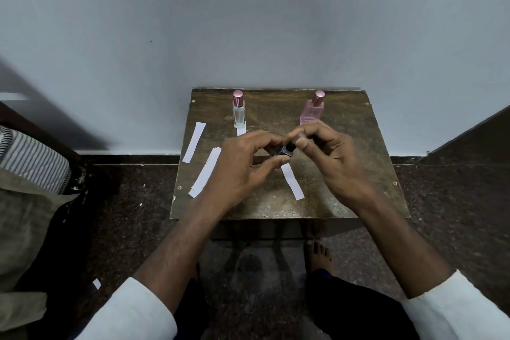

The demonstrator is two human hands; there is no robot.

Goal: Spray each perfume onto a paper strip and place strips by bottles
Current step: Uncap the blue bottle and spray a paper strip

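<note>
A clear perfume bottle with a pink cap stands at the back left of the small wooden table. A pink perfume bottle stands at the back right. My left hand and my right hand meet over the table's middle, both pinching a small dark bottle; most of it is hidden by my fingers. A paper strip lies under my hands. Another strip lies in front of the clear bottle.
A single strip and a stack of strips lie on the table's left side. The table stands against a pale wall. Folded striped cloth lies at the left. My bare foot rests on the dark floor.
</note>
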